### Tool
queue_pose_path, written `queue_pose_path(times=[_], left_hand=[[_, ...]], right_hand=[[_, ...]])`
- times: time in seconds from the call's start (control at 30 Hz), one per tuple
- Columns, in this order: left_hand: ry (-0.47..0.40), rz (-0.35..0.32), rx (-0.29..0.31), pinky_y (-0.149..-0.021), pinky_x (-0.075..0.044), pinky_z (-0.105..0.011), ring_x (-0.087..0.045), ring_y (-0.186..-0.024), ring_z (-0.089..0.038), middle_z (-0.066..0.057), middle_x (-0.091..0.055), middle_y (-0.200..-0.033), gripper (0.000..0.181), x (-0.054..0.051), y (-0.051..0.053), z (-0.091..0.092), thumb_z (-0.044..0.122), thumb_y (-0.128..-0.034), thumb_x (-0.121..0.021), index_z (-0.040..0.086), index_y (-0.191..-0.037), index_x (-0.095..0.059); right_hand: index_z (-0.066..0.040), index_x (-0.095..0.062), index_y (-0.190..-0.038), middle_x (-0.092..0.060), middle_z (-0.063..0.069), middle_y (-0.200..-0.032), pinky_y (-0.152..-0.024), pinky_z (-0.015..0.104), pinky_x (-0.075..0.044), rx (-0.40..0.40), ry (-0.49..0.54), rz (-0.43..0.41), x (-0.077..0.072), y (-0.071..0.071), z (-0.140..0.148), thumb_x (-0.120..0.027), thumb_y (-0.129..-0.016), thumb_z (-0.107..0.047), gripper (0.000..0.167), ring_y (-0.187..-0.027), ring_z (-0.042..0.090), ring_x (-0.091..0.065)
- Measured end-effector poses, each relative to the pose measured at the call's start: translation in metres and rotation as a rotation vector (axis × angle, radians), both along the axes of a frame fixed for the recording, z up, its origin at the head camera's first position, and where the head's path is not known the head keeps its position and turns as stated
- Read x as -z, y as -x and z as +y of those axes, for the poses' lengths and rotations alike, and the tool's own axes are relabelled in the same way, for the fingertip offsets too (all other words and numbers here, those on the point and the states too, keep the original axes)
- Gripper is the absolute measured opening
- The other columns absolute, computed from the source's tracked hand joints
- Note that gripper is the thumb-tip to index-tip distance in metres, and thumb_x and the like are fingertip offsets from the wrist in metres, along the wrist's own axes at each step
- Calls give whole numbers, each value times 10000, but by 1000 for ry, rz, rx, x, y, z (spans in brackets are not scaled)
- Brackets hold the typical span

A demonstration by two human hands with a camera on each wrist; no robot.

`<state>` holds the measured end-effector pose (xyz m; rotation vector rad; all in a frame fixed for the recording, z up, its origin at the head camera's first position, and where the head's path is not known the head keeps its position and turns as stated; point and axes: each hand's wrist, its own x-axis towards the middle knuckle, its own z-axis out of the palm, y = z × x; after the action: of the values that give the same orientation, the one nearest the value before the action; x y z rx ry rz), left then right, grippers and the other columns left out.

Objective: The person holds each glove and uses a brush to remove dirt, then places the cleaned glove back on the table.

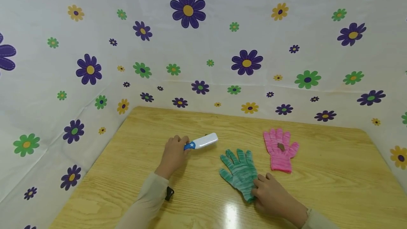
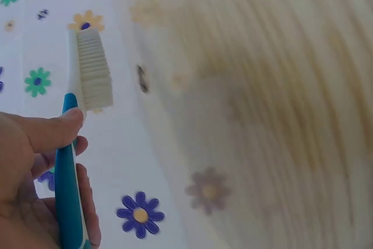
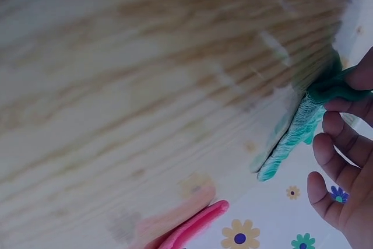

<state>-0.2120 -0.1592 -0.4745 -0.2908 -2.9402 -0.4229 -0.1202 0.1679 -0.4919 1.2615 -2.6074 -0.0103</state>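
Note:
My left hand [image 1: 175, 153] grips a brush [image 1: 203, 141] by its blue handle, above the left-middle of the table. In the left wrist view the brush [image 2: 96, 71] shows pale bristles, with my thumb along the handle. A green striped glove [image 1: 240, 172] lies flat, its fingers pointing away from me. At its cuff, my right hand [image 1: 271, 195] pinches the edge; in the right wrist view thumb and forefinger hold the green fabric [image 3: 326, 88]. Further right lies a pink glove [image 1: 279, 160] with a small brown patch [image 1: 281, 146] on its palm.
The wooden table [image 1: 121, 172] has a glossy surface with a bright reflection near the front. A white flower-printed sheet [image 1: 210, 45] stands behind the table and along its left side. Below my left wrist a small black item [image 1: 169, 193] shows.

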Motion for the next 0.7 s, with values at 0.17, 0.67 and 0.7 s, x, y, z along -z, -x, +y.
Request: queue_pose_path(times=[0.17,0.67,0.7], left_hand=[[-37,20,43,-738,-405,-363,-449,-791,-210,-79,-552,-921,188,-8,-10,11,247,-879,-655,151,-1011,-561],[-37,73,114,-718,-409,-337,-447,-768,-181,-56,-551,-908,184,-16,-27,29,264,-868,-665,159,-986,-571],[-37,68,113,-718,-409,-337,-445,-767,-179,-56,-553,-913,185,-15,-28,29,266,-869,-663,161,-989,-569]], right_hand=[[-182,-606,-634,-470,-50,-647,-605,274,-267,43,-57,-35,-2,-3,-3,-672,-674,-251,104,-648,123,-373],[-293,-582,-1006,-508,-70,-742,-583,241,-385,-136,21,106,5,-5,-33,-725,-738,-286,304,-629,100,-463],[-289,-586,-973,-502,-73,-731,-566,227,-359,-139,33,111,6,-5,-34,-719,-740,-277,268,-617,96,-453]])
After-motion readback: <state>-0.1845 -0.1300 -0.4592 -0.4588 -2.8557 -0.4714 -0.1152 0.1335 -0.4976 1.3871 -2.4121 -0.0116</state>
